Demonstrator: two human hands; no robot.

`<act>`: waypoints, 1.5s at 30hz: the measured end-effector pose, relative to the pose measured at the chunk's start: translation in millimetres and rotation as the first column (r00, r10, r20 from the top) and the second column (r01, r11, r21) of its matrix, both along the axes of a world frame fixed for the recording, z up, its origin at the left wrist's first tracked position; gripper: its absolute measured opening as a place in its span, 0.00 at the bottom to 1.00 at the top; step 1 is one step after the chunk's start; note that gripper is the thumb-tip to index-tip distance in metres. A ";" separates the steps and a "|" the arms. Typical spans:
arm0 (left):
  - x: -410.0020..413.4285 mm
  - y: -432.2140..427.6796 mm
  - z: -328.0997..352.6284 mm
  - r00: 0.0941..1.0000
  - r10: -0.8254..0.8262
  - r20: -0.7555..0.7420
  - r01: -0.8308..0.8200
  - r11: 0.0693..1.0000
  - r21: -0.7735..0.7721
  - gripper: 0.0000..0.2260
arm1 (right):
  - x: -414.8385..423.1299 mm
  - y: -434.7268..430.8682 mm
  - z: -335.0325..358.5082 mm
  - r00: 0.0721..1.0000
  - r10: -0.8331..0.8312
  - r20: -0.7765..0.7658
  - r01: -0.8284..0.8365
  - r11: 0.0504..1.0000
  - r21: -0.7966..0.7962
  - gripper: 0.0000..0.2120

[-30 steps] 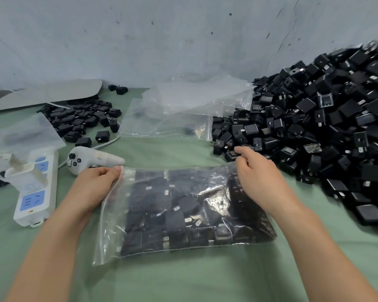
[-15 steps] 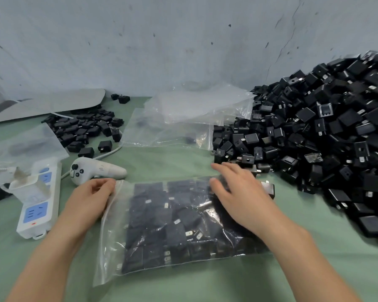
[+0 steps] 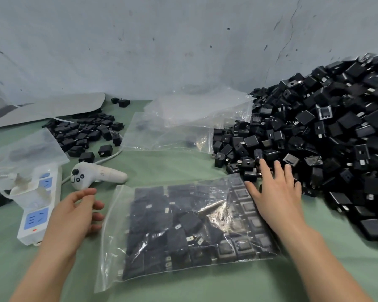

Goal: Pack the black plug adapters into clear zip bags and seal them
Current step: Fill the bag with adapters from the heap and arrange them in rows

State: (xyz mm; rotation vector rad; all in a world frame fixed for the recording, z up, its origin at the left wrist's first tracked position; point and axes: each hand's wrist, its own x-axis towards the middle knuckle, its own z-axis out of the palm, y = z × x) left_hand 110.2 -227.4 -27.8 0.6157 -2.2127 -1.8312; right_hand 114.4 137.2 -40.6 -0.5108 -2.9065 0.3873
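A clear zip bag (image 3: 183,227) filled with several black plug adapters lies flat on the green cloth in front of me. My right hand (image 3: 275,192) lies flat with straight fingers on the bag's right end, its fingertips reaching the edge of the big pile of loose black adapters (image 3: 314,144). My left hand (image 3: 74,214) hovers just left of the bag with fingers loosely curled, holding nothing and apart from the plastic.
Empty clear bags (image 3: 190,120) lie behind the filled one. A smaller heap of adapters (image 3: 83,134) sits at the back left. A white handheld controller (image 3: 96,174) and a white power strip (image 3: 38,205) lie at the left, near my left hand.
My left hand let go of the bag's left edge and drew back. My right hand slid from the bag's top toward its right end, by the pile.
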 end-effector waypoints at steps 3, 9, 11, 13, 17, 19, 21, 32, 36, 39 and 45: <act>-4.7 0.4 -1.6 0.999 0.028 -0.015 -0.028 1.000 -0.010 0.09 | -5.6 2.7 -6.2 0.997 0.027 -0.070 -0.026 1.000 0.009 0.38; -9.6 1.9 -4.3 0.998 0.050 -0.027 -0.050 0.998 -0.035 0.08 | -11.7 6.5 -8.2 0.994 0.020 -0.103 -0.016 0.999 0.042 0.37; -9.1 1.7 -4.7 0.998 0.052 -0.032 -0.053 0.998 -0.039 0.08 | -8.2 5.9 -8.1 0.990 0.023 -0.141 -0.012 0.997 0.078 0.32; -7.9 2.1 -5.1 0.998 0.051 -0.034 -0.052 0.998 -0.046 0.09 | -4.5 5.7 -11.0 0.980 0.057 -0.188 -0.036 0.993 0.112 0.25; -7.6 2.7 -5.4 0.998 0.058 -0.037 -0.059 0.997 -0.039 0.09 | -1.2 8.9 -9.7 0.933 0.030 -0.359 0.021 0.991 0.136 0.22; -8.2 2.2 -6.0 0.998 0.057 -0.033 -0.058 0.998 -0.040 0.09 | -3.9 15.8 -7.0 0.940 -0.022 -0.340 0.086 0.981 0.175 0.31; -8.6 1.4 -7.0 0.998 0.057 -0.030 -0.058 0.998 -0.040 0.09 | -6.4 22.2 -6.8 0.978 -0.054 -0.202 0.096 0.974 0.206 0.39; -8.5 4.0 -5.8 0.998 0.051 -0.026 -0.052 0.998 -0.040 0.09 | 4.4 20.9 -5.3 0.981 -0.015 -0.194 0.034 0.995 0.091 0.26; -7.2 3.8 -5.6 0.999 0.047 -0.024 -0.048 0.998 -0.051 0.08 | 5.5 24.4 0.1 0.993 -0.032 -0.117 0.045 0.993 0.107 0.24; -6.2 3.1 -5.7 0.999 0.043 -0.022 -0.044 0.998 -0.046 0.09 | 9.7 22.8 4.6 0.996 -0.047 -0.070 0.052 0.995 0.082 0.20; -4.1 5.8 -5.6 0.999 0.028 -0.027 -0.029 0.998 -0.055 0.10 | 4.9 21.2 4.2 0.996 -0.050 -0.074 0.055 0.996 0.067 0.24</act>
